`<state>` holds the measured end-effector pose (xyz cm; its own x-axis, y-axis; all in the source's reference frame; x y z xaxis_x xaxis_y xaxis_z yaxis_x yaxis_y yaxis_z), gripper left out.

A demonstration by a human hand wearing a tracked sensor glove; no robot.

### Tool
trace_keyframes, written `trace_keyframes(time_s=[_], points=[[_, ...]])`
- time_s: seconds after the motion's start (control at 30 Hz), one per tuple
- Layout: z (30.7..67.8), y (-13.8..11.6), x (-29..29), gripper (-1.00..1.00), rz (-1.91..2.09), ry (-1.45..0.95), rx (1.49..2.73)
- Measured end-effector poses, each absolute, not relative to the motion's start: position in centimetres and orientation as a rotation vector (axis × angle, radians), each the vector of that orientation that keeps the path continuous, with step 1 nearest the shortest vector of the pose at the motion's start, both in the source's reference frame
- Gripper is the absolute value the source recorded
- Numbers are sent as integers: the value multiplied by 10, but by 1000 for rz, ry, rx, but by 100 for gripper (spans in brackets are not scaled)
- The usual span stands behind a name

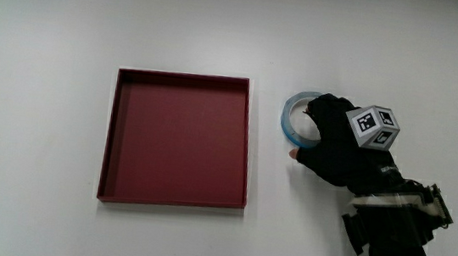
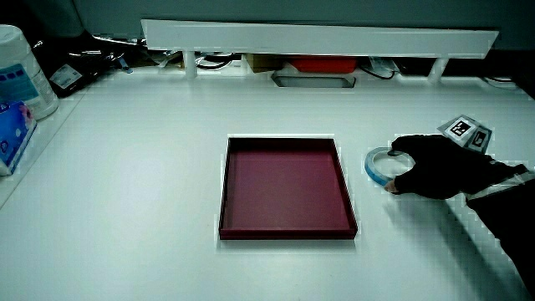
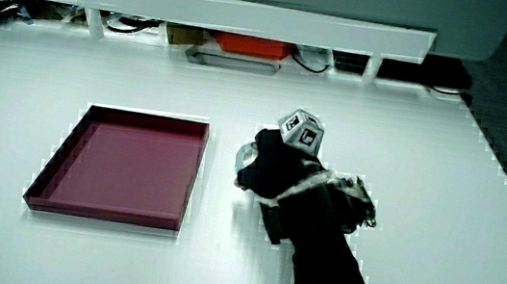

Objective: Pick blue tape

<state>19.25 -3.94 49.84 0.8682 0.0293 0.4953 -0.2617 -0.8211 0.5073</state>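
**Here: hand on the blue tape beside the red tray**

Nearest to the person, the black-sleeved forearm (image 1: 404, 249) reaches over the white table (image 1: 52, 24). The hand (image 1: 338, 144) rests over the blue tape (image 1: 289, 122), with the patterned cube (image 1: 374, 126) on its back. The tape is a pale blue ring and lies flat on the table, just beside the red tray (image 1: 185, 77) but not touching it. The grip is narrow and holds the ring. In a side view the fingers (image 2: 401, 144) arch over its farther part and the thumb (image 2: 391, 187) touches its nearer edge. Part of the ring is hidden under the glove. Farther from the person, a low white partition (image 2: 318, 35) runs along the table's edge.
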Motion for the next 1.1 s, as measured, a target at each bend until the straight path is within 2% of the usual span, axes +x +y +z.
trace_keyframes(time_s=[0.4, 1.1], points=[[519, -45, 183, 0, 533, -155, 2474], [520, -34, 163, 84, 455, -248, 2470]])
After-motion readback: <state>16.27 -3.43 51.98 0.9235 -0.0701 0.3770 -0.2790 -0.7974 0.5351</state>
